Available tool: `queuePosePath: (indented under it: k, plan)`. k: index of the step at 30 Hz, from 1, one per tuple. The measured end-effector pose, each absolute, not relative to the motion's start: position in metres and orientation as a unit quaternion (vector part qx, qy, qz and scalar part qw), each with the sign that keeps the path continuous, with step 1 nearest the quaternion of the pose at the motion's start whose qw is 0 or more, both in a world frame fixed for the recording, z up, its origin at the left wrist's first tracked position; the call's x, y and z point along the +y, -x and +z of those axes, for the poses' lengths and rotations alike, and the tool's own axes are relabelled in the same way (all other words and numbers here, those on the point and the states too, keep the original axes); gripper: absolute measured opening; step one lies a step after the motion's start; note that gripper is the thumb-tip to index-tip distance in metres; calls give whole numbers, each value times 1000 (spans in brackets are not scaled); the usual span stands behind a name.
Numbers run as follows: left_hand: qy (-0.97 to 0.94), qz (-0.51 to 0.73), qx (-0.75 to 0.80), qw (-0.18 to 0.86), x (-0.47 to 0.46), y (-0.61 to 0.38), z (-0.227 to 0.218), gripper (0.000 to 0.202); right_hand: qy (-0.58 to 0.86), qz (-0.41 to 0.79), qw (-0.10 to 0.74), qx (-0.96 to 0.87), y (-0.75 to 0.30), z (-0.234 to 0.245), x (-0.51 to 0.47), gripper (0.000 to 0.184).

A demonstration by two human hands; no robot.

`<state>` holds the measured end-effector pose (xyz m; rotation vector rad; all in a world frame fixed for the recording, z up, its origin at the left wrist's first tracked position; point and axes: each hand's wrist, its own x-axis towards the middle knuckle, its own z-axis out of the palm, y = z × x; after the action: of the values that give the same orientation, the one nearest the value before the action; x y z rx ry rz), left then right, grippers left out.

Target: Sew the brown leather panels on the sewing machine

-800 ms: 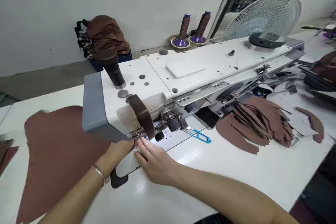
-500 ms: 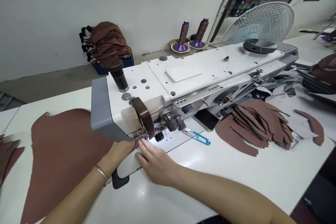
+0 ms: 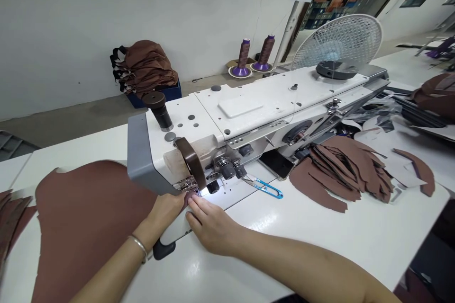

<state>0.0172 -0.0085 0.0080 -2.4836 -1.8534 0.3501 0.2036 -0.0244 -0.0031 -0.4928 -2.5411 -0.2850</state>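
A white sewing machine (image 3: 209,113) lies across the table, with a lit spot by its needle area. A small part of a brown leather-like piece (image 3: 190,196) shows under the presser foot (image 3: 188,183). My left hand (image 3: 167,210) is closed on this piece at its left, the fingertips partly hidden. My right hand (image 3: 213,227) lies at its near side, fingers stretched out with the tips pressing on it and the thumb apart. Left of the machine lies a large brown sheet (image 3: 92,218), partly behind my left forearm; whether it joins the piece I cannot tell.
Blue thread snips (image 3: 268,188) lie right of the needle area. Further right is a pile of cut brown pieces (image 3: 341,170). More brown pieces (image 3: 14,218) lie at the left edge. Behind the machine stand two thread cones (image 3: 243,57) and a fan (image 3: 341,40).
The camera view has shifted slightly, so the machine appears a little lower. Both hands stay by the needle, and slightly more of the brown piece shows between them.
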Motion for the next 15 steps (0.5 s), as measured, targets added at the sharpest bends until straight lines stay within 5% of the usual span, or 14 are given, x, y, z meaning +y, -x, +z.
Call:
queuePosePath:
  k: [15]
  plan:
    - [767, -11, -639, 57, 8, -23, 35, 26, 175, -63, 294, -938, -206, -3, -27, 21]
